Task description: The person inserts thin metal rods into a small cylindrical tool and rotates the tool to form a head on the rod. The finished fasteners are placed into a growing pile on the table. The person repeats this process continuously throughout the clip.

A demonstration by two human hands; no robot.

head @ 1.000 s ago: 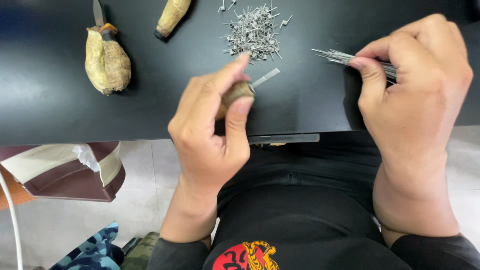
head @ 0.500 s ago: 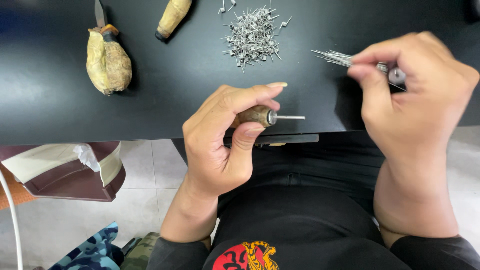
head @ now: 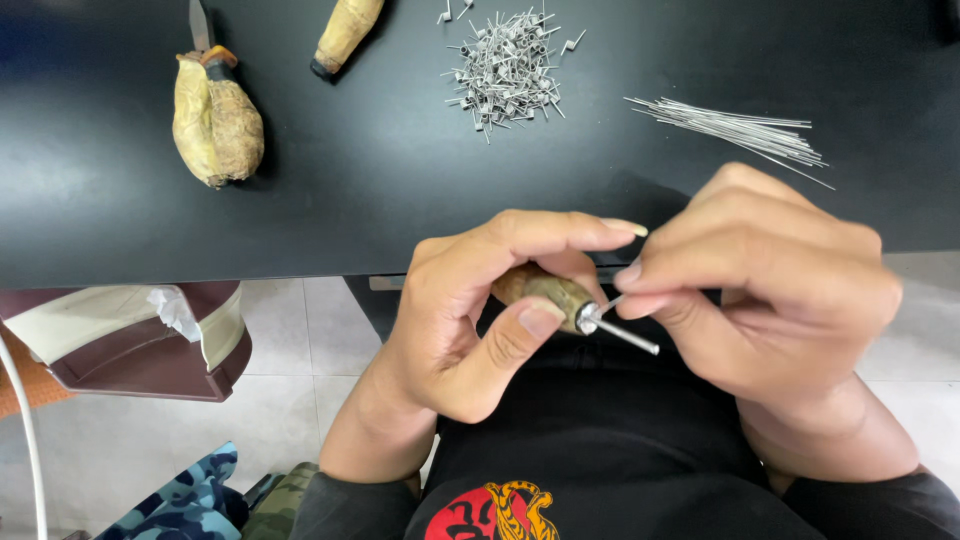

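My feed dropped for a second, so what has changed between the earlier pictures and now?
The right hand let go of the bundle of straight wires, now lying on the black table, and came in to the left hand. The left hand turned the tape-wrapped tool so its metal pin points right; right fingertips meet it. Coil pile and both wrapped tools unchanged.

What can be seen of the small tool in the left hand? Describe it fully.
The small tool has a stubby brown handle that looks like wood, a metal collar and a thin steel rod pointing right. It lies roughly level above the lap, near the black table edge. The left hand grips the handle; the right hand pinches a thin wire at the collar.
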